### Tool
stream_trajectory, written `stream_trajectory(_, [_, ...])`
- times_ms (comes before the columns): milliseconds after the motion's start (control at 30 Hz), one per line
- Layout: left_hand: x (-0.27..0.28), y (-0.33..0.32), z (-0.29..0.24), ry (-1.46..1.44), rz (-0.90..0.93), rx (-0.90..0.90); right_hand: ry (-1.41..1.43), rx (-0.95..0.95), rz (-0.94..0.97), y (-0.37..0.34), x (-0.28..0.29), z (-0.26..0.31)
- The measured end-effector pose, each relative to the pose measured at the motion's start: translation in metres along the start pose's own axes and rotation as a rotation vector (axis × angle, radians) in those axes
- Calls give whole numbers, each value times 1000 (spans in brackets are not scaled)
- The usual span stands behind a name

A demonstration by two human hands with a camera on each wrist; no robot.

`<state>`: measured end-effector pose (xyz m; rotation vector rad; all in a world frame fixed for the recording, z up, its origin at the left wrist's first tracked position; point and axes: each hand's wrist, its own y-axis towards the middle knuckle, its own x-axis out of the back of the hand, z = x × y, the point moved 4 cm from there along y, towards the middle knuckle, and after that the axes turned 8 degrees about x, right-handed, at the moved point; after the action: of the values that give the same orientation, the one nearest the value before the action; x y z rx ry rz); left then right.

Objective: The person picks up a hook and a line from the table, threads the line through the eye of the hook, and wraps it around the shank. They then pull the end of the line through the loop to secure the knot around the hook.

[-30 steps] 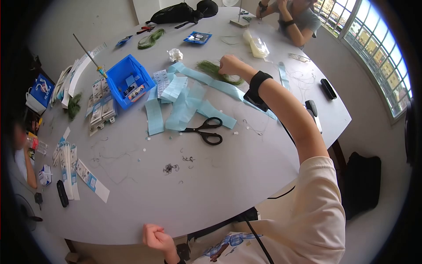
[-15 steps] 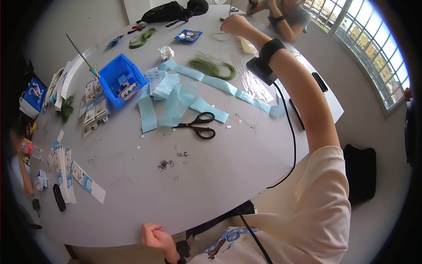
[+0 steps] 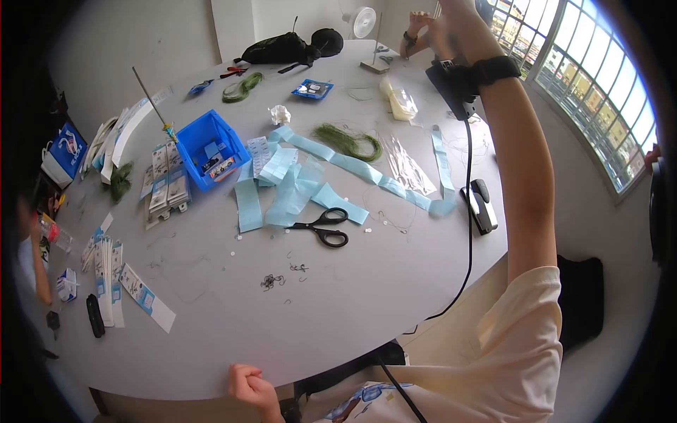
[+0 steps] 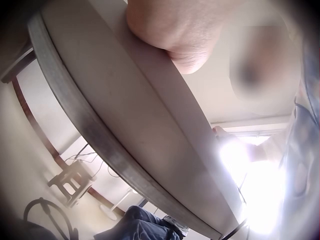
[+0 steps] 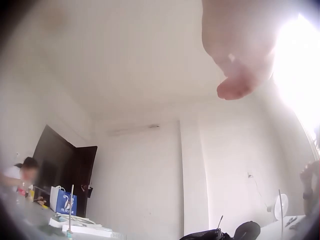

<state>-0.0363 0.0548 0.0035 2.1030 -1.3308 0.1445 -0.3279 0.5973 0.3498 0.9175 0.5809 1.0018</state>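
The step in hand looks like a long upward reach, perhaps drawing out a fine strand, though no line can be made out leading to it. The right hand (image 3: 458,8) is cut off by the top edge of the head view; it is blurred in the right wrist view, so I cannot tell its grip or whether it holds anything. The left hand (image 3: 252,388) is at the near edge of the desk (image 3: 338,331), bottom centre, fingers curled in, with nothing visible in them. The next move probably calls for bringing the right hand down to work with the left.

The bundle of green strands (image 3: 342,137) lies above centre, and the small dark hooks (image 3: 271,282) lie loose below centre, apart from both hands.

Left of centre, the blue plastic bin (image 3: 189,166) holds a few small packs and printed cards, well short of full. The flat blue packet (image 3: 312,89), upper centre, shows dark contents too small to identify. The contents of the blue-and-white bag (image 3: 68,146), at far left, are hidden.
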Motion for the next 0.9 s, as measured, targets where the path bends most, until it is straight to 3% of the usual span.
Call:
stream_trajectory(33, [1, -1, 2, -6, 4, -10, -3, 5, 7, -4, -5, 16])
stream_trajectory(100, [2, -1, 5, -5, 6, -17, -310, -194, -135, -23, -6, 40])
stream_trajectory(233, [3, -2, 3, -10, -1, -21, -331, -271, -100, -34, 16, 28])
stream_trajectory(300, [7, 0, -1, -96, 0, 24, 120, -331, 10, -51, 6, 26])
stream_trajectory(367, [9, 3, -12, -199, 7, 66, 179, -503, -35, -102, -15, 76])
stream_trajectory(467, [21, 7, -45, -344, 67, 145, 68, -535, 247, -187, -90, 173])
stream_trajectory(533, [14, 9, -78, -457, 266, 146, 68, -567, 377, -238, -117, 205])
stream_trajectory(600, [7, 13, -98, -615, 426, 174, 74, -364, 584, -293, -145, 222])
stream_trajectory(667, [-2, 13, -114, -750, 486, 199, 99, -435, 754, -342, -167, 246])
stream_trajectory(733, [-11, 9, -110, -855, 511, 138, 200, -517, 751, -381, -183, 259])
stream_trajectory(767, [-13, 5, -108, -825, 487, 175, 257, -446, 673, -403, -191, 256])
stream_trajectory(833, [-15, -8, -98, -973, 417, 394, 215, -466, 641, -422, -197, 262])
stream_trajectory(867, [-16, -13, -91, -956, 394, 421, 125, -442, 590, -427, -197, 263])
stream_trajectory(900, [-18, -20, -83, -1131, 416, 519, 119, -376, 529, -438, -199, 260])
